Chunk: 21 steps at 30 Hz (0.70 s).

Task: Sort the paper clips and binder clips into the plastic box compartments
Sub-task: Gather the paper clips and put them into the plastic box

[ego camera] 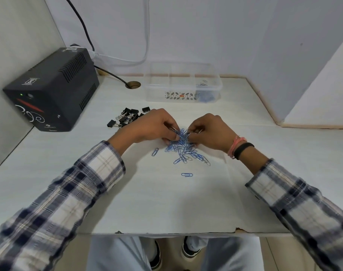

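Observation:
A heap of blue paper clips lies in the middle of the white table. My left hand and my right hand meet over the heap's far edge, fingers pinched on a tangle of paper clips. Two loose paper clips lie apart from the heap, one to its left and one nearer me. Several black binder clips are piled left of my left hand. The clear plastic box stands at the back, with some blue clips in its right compartment.
A black power unit with a green light fills the back left corner, cables running up the wall behind it. A cable hole sits left of the box. The table steps in at the right; its front edge is chipped.

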### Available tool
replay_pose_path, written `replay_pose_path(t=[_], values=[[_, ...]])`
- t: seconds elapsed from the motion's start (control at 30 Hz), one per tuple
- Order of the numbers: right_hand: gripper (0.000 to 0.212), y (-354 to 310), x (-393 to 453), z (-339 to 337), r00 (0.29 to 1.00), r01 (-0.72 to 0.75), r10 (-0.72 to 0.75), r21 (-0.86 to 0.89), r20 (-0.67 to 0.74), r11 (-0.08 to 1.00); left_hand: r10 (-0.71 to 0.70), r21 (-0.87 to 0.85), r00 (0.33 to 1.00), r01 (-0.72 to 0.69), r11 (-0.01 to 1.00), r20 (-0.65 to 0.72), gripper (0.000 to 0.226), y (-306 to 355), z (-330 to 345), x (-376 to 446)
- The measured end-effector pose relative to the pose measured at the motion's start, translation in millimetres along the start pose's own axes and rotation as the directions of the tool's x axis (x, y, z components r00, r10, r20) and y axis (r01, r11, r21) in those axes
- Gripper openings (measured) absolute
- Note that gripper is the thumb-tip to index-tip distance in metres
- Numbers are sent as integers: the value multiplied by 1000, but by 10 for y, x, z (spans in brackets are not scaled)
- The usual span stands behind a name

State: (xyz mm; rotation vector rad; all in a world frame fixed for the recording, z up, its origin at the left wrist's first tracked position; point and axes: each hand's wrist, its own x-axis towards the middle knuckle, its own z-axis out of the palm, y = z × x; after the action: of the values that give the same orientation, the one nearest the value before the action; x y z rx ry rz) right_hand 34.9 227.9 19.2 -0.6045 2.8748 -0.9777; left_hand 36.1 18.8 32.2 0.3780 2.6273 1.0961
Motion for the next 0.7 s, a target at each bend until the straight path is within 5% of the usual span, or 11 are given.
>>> replay_pose_path(t=[0.2, 0.5, 0.7], values=[[11, 131, 22, -186, 979, -198, 144, 549, 141, 812, -14, -262, 1000, 18, 965, 19, 25, 43, -95, 21], [9, 263, 278, -616, 951, -285, 248, 825, 182, 488, -29, -502, 999, 10, 865, -30, 33, 322, -333, 379], [4, 320, 787, -984, 930, -208, 366, 866, 32, 454, -73, -606, 991, -8, 796, -109, 29, 686, -591, 950]])
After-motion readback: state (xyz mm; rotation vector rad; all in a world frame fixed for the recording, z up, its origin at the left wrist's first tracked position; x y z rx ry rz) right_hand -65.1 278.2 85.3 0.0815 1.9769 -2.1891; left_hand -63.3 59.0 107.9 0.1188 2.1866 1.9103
